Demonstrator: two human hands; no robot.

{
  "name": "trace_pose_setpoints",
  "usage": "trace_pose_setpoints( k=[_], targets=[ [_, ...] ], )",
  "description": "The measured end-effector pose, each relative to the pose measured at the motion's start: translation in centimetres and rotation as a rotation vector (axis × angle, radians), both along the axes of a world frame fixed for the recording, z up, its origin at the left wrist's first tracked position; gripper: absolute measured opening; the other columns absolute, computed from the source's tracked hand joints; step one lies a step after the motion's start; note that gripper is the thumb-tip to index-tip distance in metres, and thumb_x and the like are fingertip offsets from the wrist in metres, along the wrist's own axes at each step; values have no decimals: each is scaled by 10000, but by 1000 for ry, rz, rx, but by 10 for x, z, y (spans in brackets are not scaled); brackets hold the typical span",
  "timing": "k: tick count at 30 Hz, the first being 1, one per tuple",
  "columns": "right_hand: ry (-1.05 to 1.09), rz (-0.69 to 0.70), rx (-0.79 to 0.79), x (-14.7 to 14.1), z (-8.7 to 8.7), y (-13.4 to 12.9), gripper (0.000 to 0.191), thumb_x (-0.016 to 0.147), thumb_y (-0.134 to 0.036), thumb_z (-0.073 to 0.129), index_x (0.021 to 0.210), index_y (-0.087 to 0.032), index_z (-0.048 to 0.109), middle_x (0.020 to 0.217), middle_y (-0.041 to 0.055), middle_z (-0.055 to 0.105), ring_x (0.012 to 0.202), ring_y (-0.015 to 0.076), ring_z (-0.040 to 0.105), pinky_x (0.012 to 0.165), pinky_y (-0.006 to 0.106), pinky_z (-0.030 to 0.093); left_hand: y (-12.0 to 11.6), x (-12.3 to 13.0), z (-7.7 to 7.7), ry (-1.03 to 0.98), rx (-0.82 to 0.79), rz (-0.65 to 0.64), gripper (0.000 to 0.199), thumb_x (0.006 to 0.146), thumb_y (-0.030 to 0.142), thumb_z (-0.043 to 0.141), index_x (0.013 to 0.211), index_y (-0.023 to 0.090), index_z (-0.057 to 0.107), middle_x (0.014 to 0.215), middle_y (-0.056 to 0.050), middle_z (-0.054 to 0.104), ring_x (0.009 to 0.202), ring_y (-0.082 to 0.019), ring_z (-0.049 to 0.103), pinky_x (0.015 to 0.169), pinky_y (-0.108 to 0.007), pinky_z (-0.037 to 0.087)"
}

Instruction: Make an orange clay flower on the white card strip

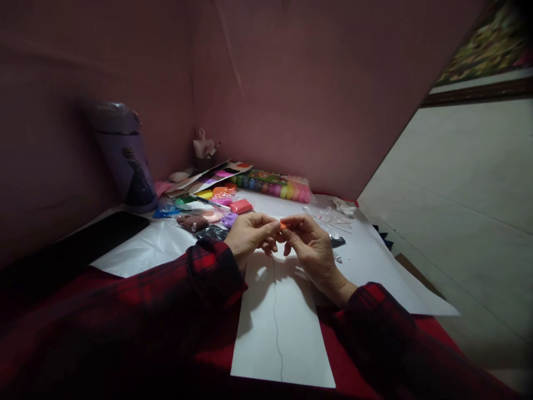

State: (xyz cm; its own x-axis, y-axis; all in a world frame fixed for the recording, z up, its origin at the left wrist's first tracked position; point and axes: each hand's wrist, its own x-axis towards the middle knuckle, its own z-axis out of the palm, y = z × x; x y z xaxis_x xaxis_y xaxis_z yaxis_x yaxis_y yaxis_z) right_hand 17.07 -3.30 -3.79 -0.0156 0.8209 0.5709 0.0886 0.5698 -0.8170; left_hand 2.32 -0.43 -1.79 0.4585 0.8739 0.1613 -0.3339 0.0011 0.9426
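Observation:
Between my fingertips is a small orange piece (283, 226), which looks like soft modelling clay. My left hand (253, 236) pinches it from the left with thumb and forefinger. From the right, my right hand (308, 244) pinches the same piece, so the two hands almost meet. Both are raised over a white sheet of paper (291, 344) with a wavy dark line running down its length. Beyond my left hand lie wrapped packs of coloured clay, among them a red pack (241, 206), a purple pack (229, 220) and a brown pack (194, 223).
A purple cylindrical container (125, 161) stands at the left by the wall. A dark flat slab (108, 233) lies in front of it. At the back is a clear pack of many-coloured pieces (270, 186). Crumpled clear plastic (328, 216) lies at the right.

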Motion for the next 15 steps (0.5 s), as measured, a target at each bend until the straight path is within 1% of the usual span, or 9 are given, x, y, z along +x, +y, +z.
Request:
trace_pose_setpoints(
  k=[4, 7, 10, 12, 15],
  targets=[
    [-13, -5, -17, 0, 0, 0, 143, 817, -290, 655, 911, -194, 608, 765, -3, 615, 606, 119, 576, 446, 222, 486, 0, 0, -1, -4, 14, 32, 354, 616, 367, 806, 715, 92, 606, 546, -13, 623, 427, -90, 560, 404, -188, 442],
    [-4, -46, -7, 0, 0, 1, 127, 807, -287, 662, 874, -195, 604, 752, -8, 611, 605, 116, 573, 453, 220, 487, -1, 0, -1, -8, -9, 26, 381, 648, 430, 772, 737, 104, 597, 565, -15, 628, 430, -93, 565, 397, -189, 442],
    [-23, -67, 11, 1, -1, 1, 119, 793, -257, 671, 874, -203, 603, 759, -10, 601, 603, 114, 570, 455, 222, 489, -1, 1, 0, 30, -22, 11, 406, 654, 474, 752, 699, 105, 588, 575, -31, 637, 413, -90, 553, 386, -196, 437],
    [-64, -78, 21, 2, -2, 1, 110, 791, -251, 668, 871, -203, 610, 773, -3, 598, 619, 120, 575, 462, 228, 495, -1, 0, 0, 48, -11, 23, 390, 632, 442, 776, 666, 104, 586, 559, -32, 632, 400, -82, 534, 382, -194, 425],
    [-105, -117, 27, 2, -1, 0, 111, 798, -266, 661, 872, -199, 613, 799, 8, 605, 628, 125, 581, 465, 233, 501, 0, 0, -1, 27, 10, 45, 356, 593, 378, 810, 671, 102, 599, 553, -23, 626, 409, -80, 526, 388, -193, 409]
  ],
)
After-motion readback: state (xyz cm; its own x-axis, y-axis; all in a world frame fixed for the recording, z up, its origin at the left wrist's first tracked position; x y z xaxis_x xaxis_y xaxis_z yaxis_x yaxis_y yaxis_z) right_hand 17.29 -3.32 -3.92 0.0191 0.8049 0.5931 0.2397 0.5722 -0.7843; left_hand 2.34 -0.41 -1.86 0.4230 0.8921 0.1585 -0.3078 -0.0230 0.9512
